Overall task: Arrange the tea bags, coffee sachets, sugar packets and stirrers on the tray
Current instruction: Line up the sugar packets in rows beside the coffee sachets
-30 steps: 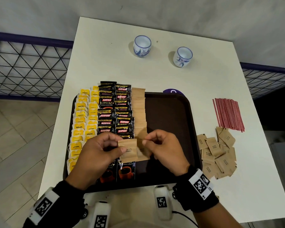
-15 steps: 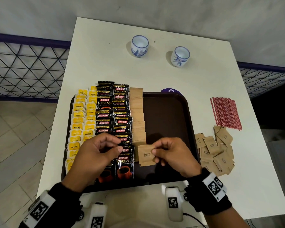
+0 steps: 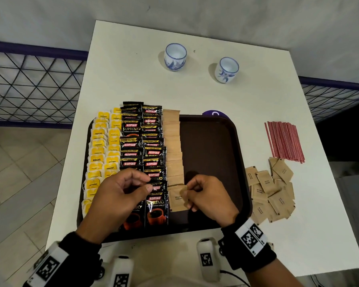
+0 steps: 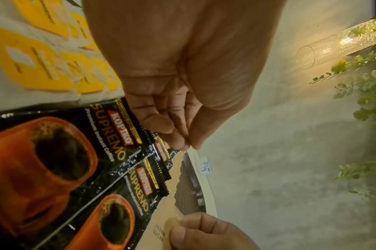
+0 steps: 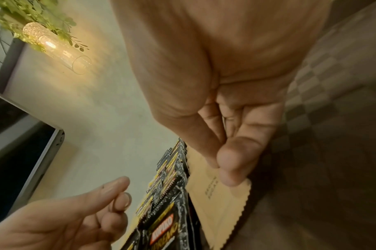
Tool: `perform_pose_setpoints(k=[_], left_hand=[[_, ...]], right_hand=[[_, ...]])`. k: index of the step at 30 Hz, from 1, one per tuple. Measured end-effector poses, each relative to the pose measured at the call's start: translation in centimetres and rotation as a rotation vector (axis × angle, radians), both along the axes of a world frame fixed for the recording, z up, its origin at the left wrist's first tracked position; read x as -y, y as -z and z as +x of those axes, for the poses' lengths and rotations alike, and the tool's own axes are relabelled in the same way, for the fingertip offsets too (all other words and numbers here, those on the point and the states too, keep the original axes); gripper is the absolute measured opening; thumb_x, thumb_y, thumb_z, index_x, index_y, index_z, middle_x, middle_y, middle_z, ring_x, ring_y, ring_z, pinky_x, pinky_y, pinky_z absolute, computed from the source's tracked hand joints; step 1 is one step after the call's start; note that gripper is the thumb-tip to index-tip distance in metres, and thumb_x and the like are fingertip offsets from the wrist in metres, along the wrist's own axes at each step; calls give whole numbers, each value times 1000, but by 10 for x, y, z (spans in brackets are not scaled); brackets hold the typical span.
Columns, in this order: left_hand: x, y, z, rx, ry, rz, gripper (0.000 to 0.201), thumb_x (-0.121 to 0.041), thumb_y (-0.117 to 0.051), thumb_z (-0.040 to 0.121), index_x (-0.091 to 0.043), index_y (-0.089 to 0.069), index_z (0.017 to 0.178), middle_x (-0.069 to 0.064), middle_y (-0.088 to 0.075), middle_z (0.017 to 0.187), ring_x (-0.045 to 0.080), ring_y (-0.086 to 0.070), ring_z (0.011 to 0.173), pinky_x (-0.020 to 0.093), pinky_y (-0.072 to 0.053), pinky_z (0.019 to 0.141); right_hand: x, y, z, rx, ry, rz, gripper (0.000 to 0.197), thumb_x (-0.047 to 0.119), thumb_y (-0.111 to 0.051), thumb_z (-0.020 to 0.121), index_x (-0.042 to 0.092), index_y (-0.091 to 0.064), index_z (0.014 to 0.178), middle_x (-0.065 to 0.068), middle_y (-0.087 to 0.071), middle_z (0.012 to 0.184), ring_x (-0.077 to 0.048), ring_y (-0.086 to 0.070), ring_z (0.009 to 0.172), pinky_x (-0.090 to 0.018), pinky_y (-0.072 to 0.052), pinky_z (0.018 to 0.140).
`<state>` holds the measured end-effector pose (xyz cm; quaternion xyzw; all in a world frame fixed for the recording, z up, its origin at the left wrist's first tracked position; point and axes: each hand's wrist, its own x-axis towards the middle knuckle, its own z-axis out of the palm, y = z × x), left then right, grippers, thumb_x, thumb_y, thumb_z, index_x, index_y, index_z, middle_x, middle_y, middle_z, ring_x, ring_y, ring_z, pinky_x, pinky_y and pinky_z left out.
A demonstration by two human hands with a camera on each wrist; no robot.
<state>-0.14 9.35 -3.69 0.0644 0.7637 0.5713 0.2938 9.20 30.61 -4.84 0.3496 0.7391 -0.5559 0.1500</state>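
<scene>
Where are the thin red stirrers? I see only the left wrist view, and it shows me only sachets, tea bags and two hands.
Observer: The bundle of thin red stirrers lies on the white table, to the right of the dark brown plastic tray, not on it.
Operator: Are there loose sugar packets outside the tray?
Observer: Yes, a loose pile of brown paper sugar packets lies on the table, just nearer to the person than the stirrers.
Operator: Is there free place on the tray?
Observer: Yes, the tray's right half, beside the neat column of brown sugar packets, is bare.
</scene>
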Motion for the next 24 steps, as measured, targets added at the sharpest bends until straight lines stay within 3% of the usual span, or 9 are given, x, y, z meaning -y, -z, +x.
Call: perform_pose_setpoints(k=[6, 8, 12, 15, 24], left_hand=[[-1, 3, 1, -3, 4, 8, 28, -9, -81, 82, -36, -74, 87, -3, -73, 82, 13, -71, 75, 30, -51, 71], [0, 4, 0, -4, 8, 4, 28, -9, -81, 82, -36, -74, 86, -2, -73, 82, 13, -71, 76, 30, -51, 70], [0, 5, 0, 6, 7, 1, 27, -11, -81, 82, -36, -74, 86, -1, -74, 84, 15, -71, 79, 28, -50, 70], [0, 4, 0, 12, 6, 4, 28, -10, -81, 82, -37, -74, 86, 0, -74, 85, 15, -71, 78, 29, -50, 70], [0, 4, 1, 16, 14, 3, 26, -12, -82, 81, -35, -75, 88, -1, -74, 85, 18, -72, 82, 32, -52, 74]], right_hand=[[6, 2, -3, -11, -11, 86, 11, 3, -65, 86, 10, -60, 81, -11, -70, 61, -40, -69, 61, -38, -56, 54], [9, 3, -4, -8, -12, 109, 10, 2, -63, 86, 11, -60, 82, -12, -71, 62, -38, -69, 60, -39, -56, 54], [10, 2, -5, 4, -14, 174, 10, 3, -64, 85, 12, -60, 82, -11, -71, 62, -26, -68, 51, -26, -51, 46], [12, 2, -4, 10, -10, 193, 10, 3, -63, 84, 12, -61, 81, -12, -71, 63, -25, -68, 50, -24, -49, 43], [14, 1, -3, -6, 2, 197, 8, 5, -64, 86, 12, -62, 87, -9, -70, 69, -22, -69, 51, -27, -53, 46]])
